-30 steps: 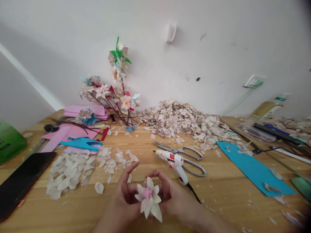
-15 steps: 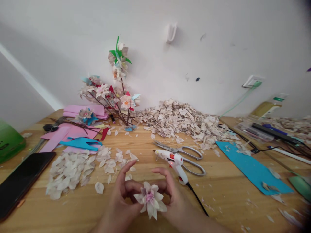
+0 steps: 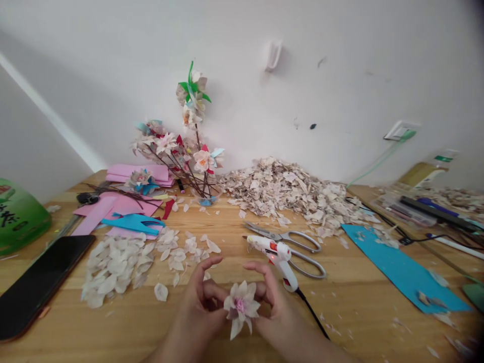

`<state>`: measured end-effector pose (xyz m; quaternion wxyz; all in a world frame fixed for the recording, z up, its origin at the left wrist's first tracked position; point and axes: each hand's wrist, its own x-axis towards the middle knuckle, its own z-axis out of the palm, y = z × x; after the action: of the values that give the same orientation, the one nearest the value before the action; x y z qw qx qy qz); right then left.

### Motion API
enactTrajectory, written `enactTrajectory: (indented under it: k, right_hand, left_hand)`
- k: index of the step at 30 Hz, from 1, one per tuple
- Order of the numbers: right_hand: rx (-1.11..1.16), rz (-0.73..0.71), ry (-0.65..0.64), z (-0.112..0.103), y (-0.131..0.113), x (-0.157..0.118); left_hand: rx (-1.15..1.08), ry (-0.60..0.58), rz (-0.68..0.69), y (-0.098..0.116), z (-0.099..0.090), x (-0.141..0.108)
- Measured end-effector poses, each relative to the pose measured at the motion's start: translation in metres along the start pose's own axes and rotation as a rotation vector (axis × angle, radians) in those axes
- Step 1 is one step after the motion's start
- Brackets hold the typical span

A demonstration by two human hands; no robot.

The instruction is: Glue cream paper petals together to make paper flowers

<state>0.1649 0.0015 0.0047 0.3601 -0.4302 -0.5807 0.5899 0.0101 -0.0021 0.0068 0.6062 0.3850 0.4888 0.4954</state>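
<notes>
Two half-curled hands [image 3: 202, 307] [image 3: 275, 305] hold one pale, pink-centred flower [image 3: 241, 305] between them, forefingers [image 3: 206, 263] raised.

Flower [image 3: 241, 306] off-white, pink-centred; glue gun [image 3: 282, 258] white, orange-red; scissors [image 3: 302, 246] silver-grey.

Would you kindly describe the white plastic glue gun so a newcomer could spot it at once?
On the brown wooden table, look beyond the person's right hand to the grey metal scissors. Along their near side lies the white plastic glue gun, told from them by its small red light and black cord.
</notes>
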Motion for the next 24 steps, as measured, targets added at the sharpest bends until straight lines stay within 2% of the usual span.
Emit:
enactTrajectory:
  k: [4, 9, 13, 16, 18, 20, 24]
  right_hand:
    - [0.022, -0.015, 0.022, 0.002, 0.0, 0.001]
    - [-0.087, -0.059, 0.079, -0.001, 0.004, 0.003]
    - [-0.305, -0.059, 0.142, -0.006, 0.004, 0.005]
    - [-0.495, -0.083, 0.132, -0.009, 0.005, 0.008]
    - [-0.596, -0.125, 0.119, -0.01, 0.007, 0.01]
    - [-0.663, -0.155, 0.108, -0.01, 0.009, 0.012]
    - [-0.73, -0.179, 0.096, -0.009, 0.008, 0.014]
  left_hand:
    - [0.035, 0.015, -0.013, 0.0, 0.002, 0.0]
    - [0.217, -0.033, 0.121, -0.007, -0.011, 0.005]
    - [0.53, 0.0, 0.181, 0.022, -0.045, 0.016]
    - [0.847, 0.165, 0.346, 0.047, -0.074, 0.026]
    - [1.06, 0.171, 0.405, 0.053, -0.085, 0.03]
    - [1.267, 0.118, 0.376, 0.051, -0.089, 0.033]
    - [1.548, 0.042, 0.304, 0.039, -0.08, 0.034]
